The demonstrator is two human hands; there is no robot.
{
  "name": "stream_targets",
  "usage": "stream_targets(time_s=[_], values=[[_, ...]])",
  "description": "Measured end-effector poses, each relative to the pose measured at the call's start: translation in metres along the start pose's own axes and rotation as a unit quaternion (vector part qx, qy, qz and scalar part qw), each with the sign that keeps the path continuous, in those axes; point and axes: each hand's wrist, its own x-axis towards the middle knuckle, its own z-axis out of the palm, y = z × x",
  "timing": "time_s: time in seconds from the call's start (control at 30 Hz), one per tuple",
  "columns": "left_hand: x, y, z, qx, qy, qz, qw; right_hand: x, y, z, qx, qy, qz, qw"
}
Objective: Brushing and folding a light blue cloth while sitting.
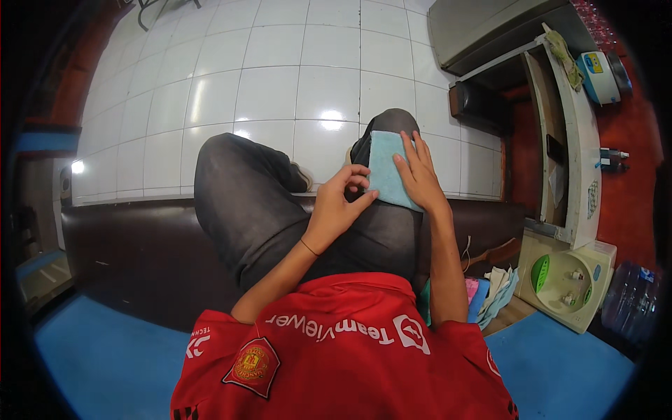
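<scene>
A light blue cloth (387,171), folded into a rectangle, lies flat over my right thigh near the knee. My right hand (420,175) rests on its right side with the fingers stretched out. At the cloth's left edge is my left hand (343,199), its fingers bent and its thumb apart from them. The thumb tip touches the lower left part of the cloth. Nothing shows between the thumb and fingers of that hand.
I sit on a dark brown padded bench (140,245). Beside my right hip lies a pile of coloured cloths (495,294). A cream water dispenser (563,280) and a white-framed cabinet (581,161) stand at the right. White floor tiles (266,91) stretch ahead.
</scene>
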Motion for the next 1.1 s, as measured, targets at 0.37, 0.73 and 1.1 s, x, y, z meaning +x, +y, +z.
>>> stream_targets(time_s=[0.37,0.73,1.1], values=[[0.003,-0.017,0.003,-0.013,-0.07,0.03,0.997,0.0,-0.003,0.0,-0.003,0.005,-0.006,1.0],[0.006,-0.011,-0.006,0.034,-0.101,0.026,0.994,0.001,-0.002,0.0,0.0,-0.001,0.0,1.0],[0.0,-0.006,-0.01,0.076,-0.081,0.021,0.994,0.001,0.0,0.002,-0.009,-0.009,0.007,1.0]])
